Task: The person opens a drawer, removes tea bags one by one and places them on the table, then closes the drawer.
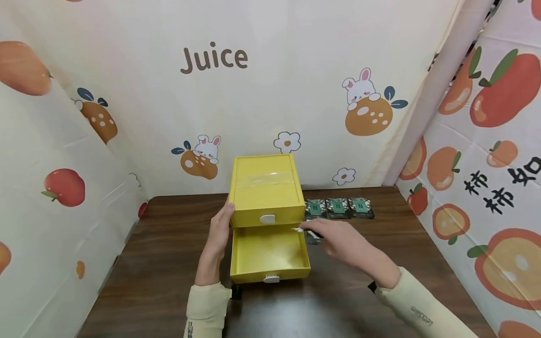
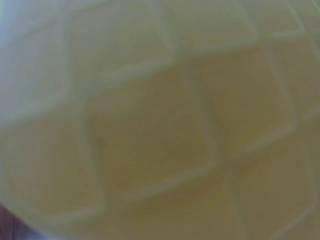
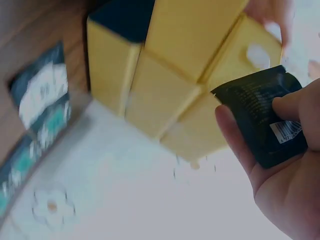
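Note:
A yellow two-drawer storage box [image 1: 267,180] stands on the table, its lower drawer [image 1: 270,253] pulled out with a bare floor. The upper drawer is closed. My left hand [image 1: 218,230] rests against the box's left side, thumb near the front top edge; its other fingers are mostly hidden. My right hand [image 1: 340,239] is beside the box's right side, above the open drawer's right edge. Between thumb and fingers it pinches a small dark sachet [image 3: 265,117] with a barcode. In the left wrist view, pale quilted material [image 2: 150,130] fills nearly everything.
Several dark packets with green-and-white fronts lie right of the box, including a row [image 1: 338,208] near the back wall. The brown wooden table [image 1: 169,263] meets printed fabric [image 1: 270,94] at the back and on both sides. Clear tape crosses the box's top.

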`<state>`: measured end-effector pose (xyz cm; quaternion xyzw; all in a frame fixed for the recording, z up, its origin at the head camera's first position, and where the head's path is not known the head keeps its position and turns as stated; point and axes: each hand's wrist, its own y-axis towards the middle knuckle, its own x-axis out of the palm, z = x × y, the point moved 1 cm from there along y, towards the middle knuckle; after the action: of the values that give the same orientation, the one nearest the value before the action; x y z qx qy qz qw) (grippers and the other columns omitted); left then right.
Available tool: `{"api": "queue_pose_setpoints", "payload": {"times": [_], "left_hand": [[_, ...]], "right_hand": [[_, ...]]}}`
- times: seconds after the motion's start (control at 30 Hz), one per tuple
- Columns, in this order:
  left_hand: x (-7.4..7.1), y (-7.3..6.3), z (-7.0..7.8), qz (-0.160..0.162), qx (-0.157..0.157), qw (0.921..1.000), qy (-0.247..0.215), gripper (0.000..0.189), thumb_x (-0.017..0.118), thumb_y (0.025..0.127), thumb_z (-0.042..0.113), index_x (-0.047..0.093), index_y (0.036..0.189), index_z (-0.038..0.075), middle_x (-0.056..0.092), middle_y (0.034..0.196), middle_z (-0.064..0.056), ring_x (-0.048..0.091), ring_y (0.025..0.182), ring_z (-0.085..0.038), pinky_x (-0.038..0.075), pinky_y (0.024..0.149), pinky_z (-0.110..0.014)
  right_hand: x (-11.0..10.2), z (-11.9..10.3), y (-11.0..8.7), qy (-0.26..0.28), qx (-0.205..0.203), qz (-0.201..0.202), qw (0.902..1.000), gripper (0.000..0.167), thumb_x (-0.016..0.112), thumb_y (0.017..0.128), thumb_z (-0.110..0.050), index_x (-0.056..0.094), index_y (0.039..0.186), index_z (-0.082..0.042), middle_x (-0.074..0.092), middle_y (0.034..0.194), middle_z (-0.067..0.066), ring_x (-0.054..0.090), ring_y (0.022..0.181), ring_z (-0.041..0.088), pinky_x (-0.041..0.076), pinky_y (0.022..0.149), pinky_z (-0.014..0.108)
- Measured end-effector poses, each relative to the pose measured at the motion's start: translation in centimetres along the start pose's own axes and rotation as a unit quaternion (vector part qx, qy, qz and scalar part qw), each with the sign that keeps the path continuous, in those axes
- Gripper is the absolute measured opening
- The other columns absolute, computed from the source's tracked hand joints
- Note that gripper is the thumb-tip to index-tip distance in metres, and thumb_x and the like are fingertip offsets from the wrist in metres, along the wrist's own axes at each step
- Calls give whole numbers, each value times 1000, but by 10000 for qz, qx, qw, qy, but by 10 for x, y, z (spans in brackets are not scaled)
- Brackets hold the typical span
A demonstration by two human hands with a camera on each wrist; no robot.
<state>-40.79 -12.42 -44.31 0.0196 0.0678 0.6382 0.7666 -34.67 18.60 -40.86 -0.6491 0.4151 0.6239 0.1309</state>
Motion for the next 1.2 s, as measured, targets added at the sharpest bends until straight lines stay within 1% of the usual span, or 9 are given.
{"api": "queue_pose_setpoints", "payload": {"times": [0.1,0.27,0.47,0.57,0.67,0.77,0.87,1.07,1.2], "left_hand": [[0,-3,11,-34,74,10000,53,53,34,106,38,27,154,17,26,156,-1,23,141,-18,20,112,-50],[0,-3,14,10,2,9999,108,53,35,106,41,28,153,19,27,156,2,23,140,-17,20,112,-49],[0,-1,15,1,73,9999,88,53,35,106,40,30,153,17,29,155,-1,27,139,-19,22,111,-49],[0,-1,15,-33,123,9999,71,53,35,106,40,30,153,17,28,156,0,27,139,-19,22,111,-49],[1,-1,14,-77,140,9999,49,53,34,106,40,29,154,18,26,157,1,25,140,-18,20,112,-49],[0,-2,14,-59,109,9999,46,53,33,106,40,28,154,18,25,157,3,23,140,-16,19,112,-48],[0,-3,13,-65,101,9999,49,53,33,106,40,27,154,18,24,157,3,22,141,-16,18,112,-48],[0,-3,12,-118,197,9997,18,53,33,107,38,27,154,16,23,157,5,20,141,-13,17,113,-45],[0,-3,12,-144,230,9996,-4,53,33,107,38,26,154,15,22,157,6,19,141,-12,17,113,-43]], "right_hand": [[-9,12,-9,-208,311,104,9992,64,60,73,18,60,130,-10,65,121,3,64,86,15,51,64,31],[-8,40,-25,-599,884,137,9942,58,68,77,13,60,130,-10,66,117,9,66,85,22,53,65,38],[12,83,-40,-930,1615,265,9821,38,65,88,2,65,125,-9,70,105,11,65,75,24,51,57,41],[24,101,-46,-928,1958,171,9761,35,62,89,2,66,123,-8,70,105,13,66,75,27,52,59,45],[38,115,-52,-782,2180,115,9727,34,61,89,4,65,122,-3,69,108,16,66,86,33,52,68,50],[53,126,-57,-675,2252,33,9720,35,59,88,6,64,122,2,67,110,19,65,94,36,51,76,52],[68,134,-61,-685,2186,-10,9734,35,58,87,7,64,122,4,67,111,20,64,98,36,51,78,52],[87,140,-65,-777,2133,-50,9739,38,57,87,7,70,120,-6,70,107,14,67,86,31,52,69,49],[94,144,-67,-778,2217,-215,9718,38,61,85,7,71,119,-7,70,108,14,67,86,32,52,68,50]]}}
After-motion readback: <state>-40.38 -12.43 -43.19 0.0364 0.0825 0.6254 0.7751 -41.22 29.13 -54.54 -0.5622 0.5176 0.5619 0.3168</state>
